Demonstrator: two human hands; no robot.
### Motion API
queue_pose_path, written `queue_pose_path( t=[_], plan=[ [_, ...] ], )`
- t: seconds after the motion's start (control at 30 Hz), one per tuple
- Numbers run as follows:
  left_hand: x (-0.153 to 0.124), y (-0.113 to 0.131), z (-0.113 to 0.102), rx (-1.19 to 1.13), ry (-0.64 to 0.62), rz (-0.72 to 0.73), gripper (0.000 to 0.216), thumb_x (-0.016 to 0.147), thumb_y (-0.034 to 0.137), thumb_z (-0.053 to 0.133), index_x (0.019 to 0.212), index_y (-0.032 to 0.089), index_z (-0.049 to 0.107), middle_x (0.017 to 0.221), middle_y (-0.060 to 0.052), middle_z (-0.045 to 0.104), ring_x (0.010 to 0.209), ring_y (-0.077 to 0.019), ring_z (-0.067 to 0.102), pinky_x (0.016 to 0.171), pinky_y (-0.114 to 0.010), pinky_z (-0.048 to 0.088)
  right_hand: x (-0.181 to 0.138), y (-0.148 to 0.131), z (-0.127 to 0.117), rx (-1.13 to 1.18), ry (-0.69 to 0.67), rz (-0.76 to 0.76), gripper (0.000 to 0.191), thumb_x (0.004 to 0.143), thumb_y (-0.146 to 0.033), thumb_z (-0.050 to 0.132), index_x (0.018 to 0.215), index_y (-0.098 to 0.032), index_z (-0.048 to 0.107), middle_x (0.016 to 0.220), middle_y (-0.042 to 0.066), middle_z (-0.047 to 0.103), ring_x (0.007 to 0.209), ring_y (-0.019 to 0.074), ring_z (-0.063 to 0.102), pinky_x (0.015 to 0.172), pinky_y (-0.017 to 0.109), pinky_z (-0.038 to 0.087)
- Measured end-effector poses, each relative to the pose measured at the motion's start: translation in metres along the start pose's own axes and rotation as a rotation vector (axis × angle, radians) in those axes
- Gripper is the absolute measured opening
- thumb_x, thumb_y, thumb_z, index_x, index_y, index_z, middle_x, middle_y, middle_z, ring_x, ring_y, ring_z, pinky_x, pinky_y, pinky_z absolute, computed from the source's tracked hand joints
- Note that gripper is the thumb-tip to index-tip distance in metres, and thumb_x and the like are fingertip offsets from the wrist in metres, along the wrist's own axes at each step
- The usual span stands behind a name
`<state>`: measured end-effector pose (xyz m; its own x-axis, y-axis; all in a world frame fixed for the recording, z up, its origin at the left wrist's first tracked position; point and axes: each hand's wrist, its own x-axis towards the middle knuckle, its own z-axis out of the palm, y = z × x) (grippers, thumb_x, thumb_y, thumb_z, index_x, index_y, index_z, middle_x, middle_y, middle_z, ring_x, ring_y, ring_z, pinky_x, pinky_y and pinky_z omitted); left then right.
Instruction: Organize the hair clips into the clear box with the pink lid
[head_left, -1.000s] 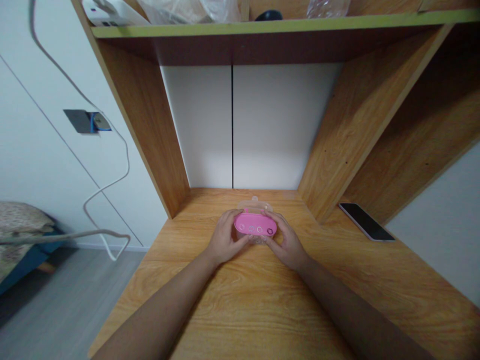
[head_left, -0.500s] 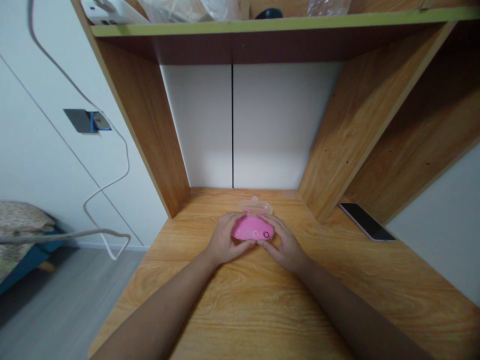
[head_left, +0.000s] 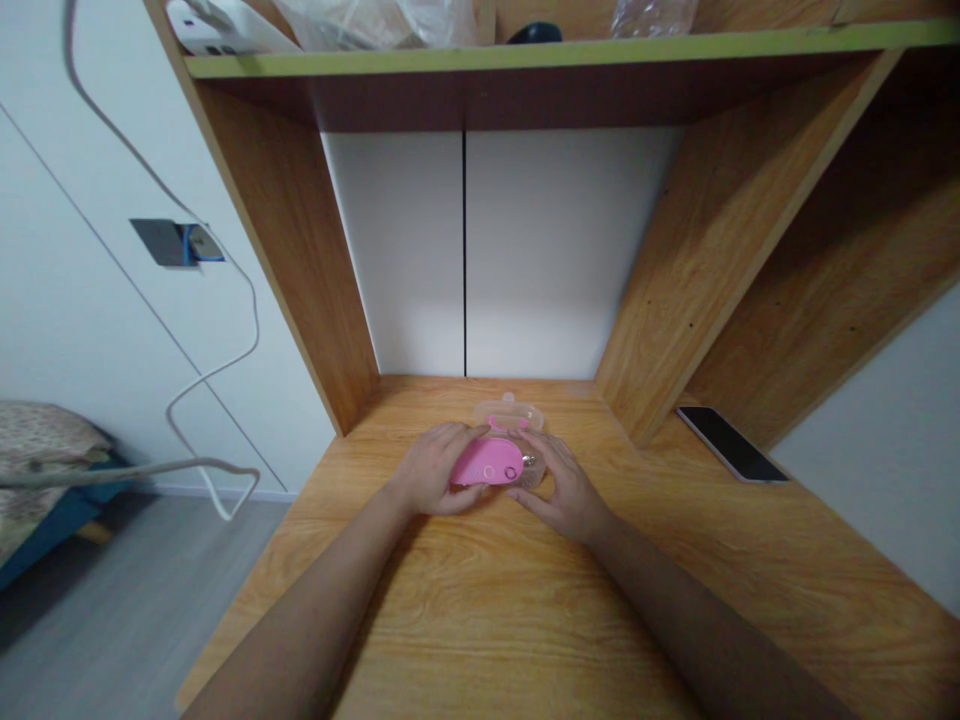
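A small pink oval lid (head_left: 486,463) with ring shapes on it is gripped by my left hand (head_left: 427,470), fingers curled round its left end. Under its right end a clear plastic box (head_left: 531,468) shows, and my right hand (head_left: 564,487) holds that side with thumb and fingers. Just behind them a second clear plastic piece (head_left: 508,412) lies flat on the wooden desk (head_left: 480,600). The pink lid sits shifted to the left, off the clear box.
A dark phone (head_left: 731,443) lies on the desk's right part beside the slanted wooden partition (head_left: 697,260). A shelf (head_left: 555,50) above carries bags and a white device. A grey cable (head_left: 210,380) hangs by the wall on the left.
The pink lid has dropped lower and slid to the left with my left hand, uncovering the clear box under its right end. My right hand stayed at the box.
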<state>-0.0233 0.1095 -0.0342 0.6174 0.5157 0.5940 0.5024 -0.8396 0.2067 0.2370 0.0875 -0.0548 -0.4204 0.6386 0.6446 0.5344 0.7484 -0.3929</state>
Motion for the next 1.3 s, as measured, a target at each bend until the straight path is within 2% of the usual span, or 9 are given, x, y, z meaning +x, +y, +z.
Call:
queue_pose_path(
  t=[0.17,0.27,0.33,0.43,0.57,0.7,0.8,1.1,1.3],
  plan=[
    [-0.011,-0.021,-0.011,0.01,0.128,-0.129,0.054,0.084,0.041,0.059,0.131,0.017,0.05,0.121,-0.015,0.065,0.111,-0.0293,0.063,0.098,-0.042,0.051,-0.002,0.006,-0.002,0.007,0.041,0.078,0.073,0.086,-0.035,0.072,0.15,-0.027,0.038,0.146,0.012,0.054,0.135,0.0321,0.05,0.112,0.055,0.041],
    [-0.015,-0.031,-0.014,0.089,0.197,-0.35,0.043,0.09,0.04,0.053,0.127,0.018,0.05,0.122,-0.014,0.064,0.11,-0.029,0.064,0.096,-0.042,0.051,-0.001,0.004,-0.003,0.007,0.045,0.096,0.066,0.089,-0.032,0.067,0.149,-0.027,0.038,0.144,0.012,0.055,0.134,0.0313,0.051,0.112,0.055,0.041],
    [-0.016,-0.036,-0.013,0.161,0.187,-0.506,0.046,0.092,0.043,0.05,0.13,0.017,0.047,0.125,-0.015,0.063,0.112,-0.031,0.064,0.095,-0.044,0.051,0.001,0.002,-0.004,0.004,0.053,0.104,0.063,0.09,-0.032,0.065,0.148,-0.027,0.039,0.143,0.012,0.057,0.133,0.0311,0.051,0.111,0.054,0.042],
    [-0.016,-0.041,-0.012,0.226,0.055,-0.618,0.057,0.092,0.047,0.051,0.136,0.013,0.042,0.132,-0.02,0.058,0.116,-0.0343,0.062,0.096,-0.046,0.05,0.002,0.002,-0.004,0.003,0.073,0.112,0.06,0.09,-0.032,0.064,0.146,-0.027,0.042,0.142,0.011,0.058,0.133,0.031,0.052,0.111,0.053,0.042],
    [-0.019,-0.043,-0.013,0.201,-0.148,-0.637,0.065,0.089,0.051,0.055,0.139,0.011,0.042,0.135,-0.022,0.057,0.114,-0.0344,0.063,0.095,-0.044,0.049,0.001,0.005,-0.002,0.015,0.075,0.124,0.059,0.091,-0.032,0.062,0.146,-0.027,0.042,0.142,0.012,0.057,0.133,0.0308,0.052,0.112,0.054,0.042],
    [-0.019,-0.041,-0.011,0.209,-0.226,-0.611,0.071,0.082,0.051,0.062,0.139,0.011,0.045,0.131,-0.021,0.06,0.112,-0.035,0.064,0.094,-0.043,0.049,0.0,0.007,-0.001,0.026,0.074,0.141,0.058,0.092,-0.033,0.062,0.146,-0.026,0.042,0.142,0.012,0.057,0.133,0.0309,0.052,0.112,0.054,0.042],
    [-0.017,-0.036,-0.01,0.222,-0.273,-0.569,0.062,0.079,0.046,0.064,0.131,0.013,0.053,0.122,-0.018,0.064,0.106,-0.0337,0.066,0.091,-0.043,0.05,0.0,0.007,-0.001,0.028,0.069,0.151,0.057,0.092,-0.033,0.061,0.146,-0.026,0.042,0.143,0.012,0.056,0.134,0.0305,0.051,0.113,0.054,0.041],
    [-0.012,-0.026,-0.013,0.22,-0.235,-0.477,0.057,0.082,0.048,0.063,0.13,0.019,0.054,0.12,-0.014,0.065,0.102,-0.0325,0.066,0.084,-0.042,0.051,0.001,0.008,-0.001,0.016,0.076,0.155,0.057,0.093,-0.034,0.061,0.146,-0.025,0.041,0.142,0.013,0.056,0.133,0.031,0.052,0.112,0.055,0.042],
    [-0.009,-0.027,-0.015,0.218,-0.235,-0.45,0.036,0.096,0.042,0.045,0.119,0.02,0.062,0.11,-0.012,0.068,0.097,-0.028,0.067,0.083,-0.039,0.05,0.001,0.009,0.0,0.02,0.083,0.142,0.057,0.093,-0.032,0.06,0.146,-0.026,0.04,0.142,0.013,0.056,0.133,0.0309,0.052,0.113,0.056,0.041]
  ],
)
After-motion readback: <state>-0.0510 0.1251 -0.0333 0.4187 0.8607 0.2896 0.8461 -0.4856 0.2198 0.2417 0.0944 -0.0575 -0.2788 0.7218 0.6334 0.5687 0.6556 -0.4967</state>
